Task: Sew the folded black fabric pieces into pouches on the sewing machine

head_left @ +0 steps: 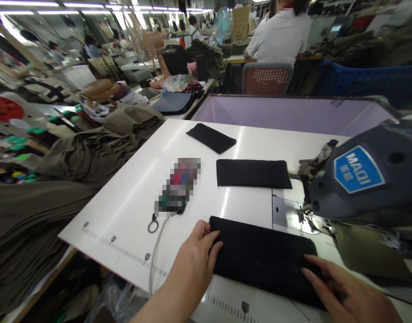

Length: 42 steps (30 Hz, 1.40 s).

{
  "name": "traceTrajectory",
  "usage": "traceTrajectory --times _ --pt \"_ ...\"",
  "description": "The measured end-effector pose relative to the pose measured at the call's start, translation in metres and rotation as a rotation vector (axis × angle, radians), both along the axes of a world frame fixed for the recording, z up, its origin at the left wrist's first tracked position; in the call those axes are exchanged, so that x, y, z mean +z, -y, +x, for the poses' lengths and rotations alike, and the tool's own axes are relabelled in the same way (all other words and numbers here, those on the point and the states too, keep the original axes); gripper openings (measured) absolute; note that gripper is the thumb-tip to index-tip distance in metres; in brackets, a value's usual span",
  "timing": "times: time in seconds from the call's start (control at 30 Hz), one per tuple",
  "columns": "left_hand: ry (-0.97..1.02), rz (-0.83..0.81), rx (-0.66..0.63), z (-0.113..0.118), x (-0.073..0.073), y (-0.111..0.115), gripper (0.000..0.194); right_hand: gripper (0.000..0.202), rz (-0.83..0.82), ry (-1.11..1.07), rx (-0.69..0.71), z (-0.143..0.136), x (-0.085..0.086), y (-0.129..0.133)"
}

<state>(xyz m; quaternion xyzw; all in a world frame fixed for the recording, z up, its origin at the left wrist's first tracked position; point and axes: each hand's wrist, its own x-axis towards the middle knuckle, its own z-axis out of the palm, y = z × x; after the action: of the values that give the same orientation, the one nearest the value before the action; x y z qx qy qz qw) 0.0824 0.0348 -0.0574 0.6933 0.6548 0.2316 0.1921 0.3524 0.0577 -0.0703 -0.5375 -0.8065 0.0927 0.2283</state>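
A flat black fabric panel (262, 258) lies at the front of the white sewing table, in front of the machine's needle. At its left end my left hand (201, 251) pinches the edge, thumb and fingers on the cloth. My right hand (347, 287) holds the right end, with two fingertips on top and the other fingers partly hidden. Beyond it lies a second black panel (253, 173), left of the sewing machine (353, 175). Another black panel (211, 137) rests at an angle farther back.
A phone (179, 186), its screen blurred out, lies on the white table (125, 215) with a ring strap (153, 225) and a white cable (158, 251). Piled brown-grey cloth (101, 143) borders the left side. A purple-walled bin (276, 114) stands behind; a person (281, 36) sits beyond.
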Motion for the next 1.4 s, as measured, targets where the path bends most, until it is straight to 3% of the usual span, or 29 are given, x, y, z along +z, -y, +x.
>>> traceTrajectory --times 0.17,0.3,0.4,0.47,0.57,0.67,0.83,1.0,1.23,1.4 --pt "-0.39 0.212 -0.117 0.004 -0.007 -0.003 0.02 0.041 0.174 0.273 -0.009 -0.011 0.009 0.001" --pt "-0.594 0.257 -0.296 0.007 -0.006 -0.006 0.037 0.039 0.275 0.366 0.038 -0.019 0.012 -0.001" --pt "-0.655 0.208 -0.436 0.009 0.001 -0.01 0.047 0.038 0.365 0.298 0.22 -0.024 0.011 -0.004" --pt "-0.682 0.162 -0.52 0.011 0.005 -0.012 0.043 0.042 0.374 0.275 0.36 -0.024 0.008 -0.005" --pt "-0.635 0.104 -0.426 0.017 0.009 -0.011 0.029 0.045 0.34 0.284 0.403 -0.025 0.001 -0.004" --pt "-0.606 0.091 -0.29 0.027 0.006 -0.008 0.038 0.037 0.315 0.247 0.361 -0.028 -0.004 -0.003" --pt "-0.714 0.247 -0.422 0.038 -0.003 -0.004 0.048 0.041 0.357 0.298 0.37 -0.04 -0.006 -0.005" --pt "-0.73 0.297 -0.38 0.037 -0.009 -0.001 0.046 0.04 0.449 0.362 0.364 -0.044 -0.01 -0.006" --pt "-0.562 0.126 -0.333 0.034 -0.017 -0.002 0.047 0.043 0.495 0.345 0.447 -0.044 -0.023 -0.007" --pt "-0.524 0.15 -0.313 0.033 -0.02 -0.002 0.05 0.043 0.479 0.341 0.458 -0.045 -0.027 -0.01"
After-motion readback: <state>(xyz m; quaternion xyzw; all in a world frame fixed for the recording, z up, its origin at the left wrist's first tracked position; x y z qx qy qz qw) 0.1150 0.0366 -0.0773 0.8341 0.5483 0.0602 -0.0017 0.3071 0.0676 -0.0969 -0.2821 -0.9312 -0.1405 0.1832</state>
